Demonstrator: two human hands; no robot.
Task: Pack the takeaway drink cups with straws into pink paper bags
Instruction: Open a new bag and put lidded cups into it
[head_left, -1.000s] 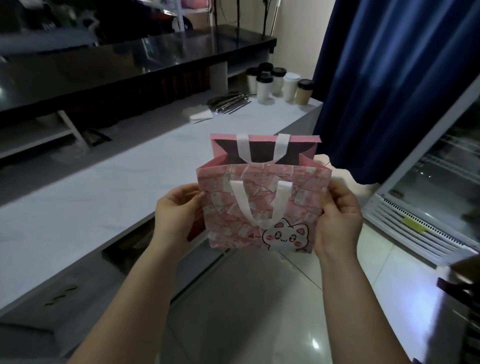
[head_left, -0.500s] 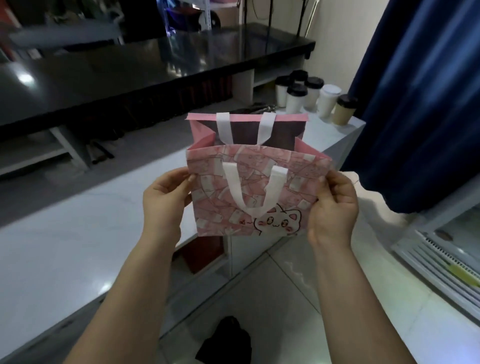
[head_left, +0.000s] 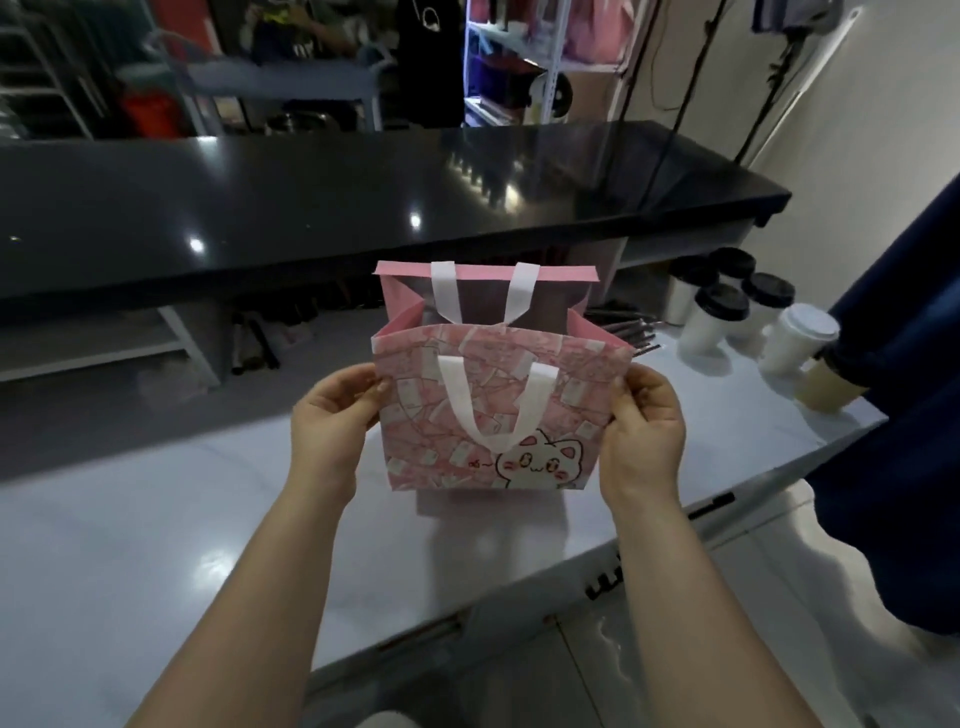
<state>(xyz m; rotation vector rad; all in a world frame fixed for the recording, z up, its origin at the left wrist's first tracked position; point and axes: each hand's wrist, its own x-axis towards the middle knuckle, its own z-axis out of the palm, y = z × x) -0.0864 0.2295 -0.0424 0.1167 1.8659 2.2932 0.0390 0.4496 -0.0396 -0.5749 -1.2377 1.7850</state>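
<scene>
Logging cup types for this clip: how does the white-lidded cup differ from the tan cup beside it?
The white-lidded cup has a white body, the tan cup a beige one. The white-lidded cup's lid is white, the tan cup's dark. Both stand on the white counter.

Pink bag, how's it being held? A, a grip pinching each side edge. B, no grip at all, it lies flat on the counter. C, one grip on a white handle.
A: the left-hand grip and the right-hand grip each pinch a side edge of the bag, which is upright with its mouth open; neither white handle is touched.
</scene>
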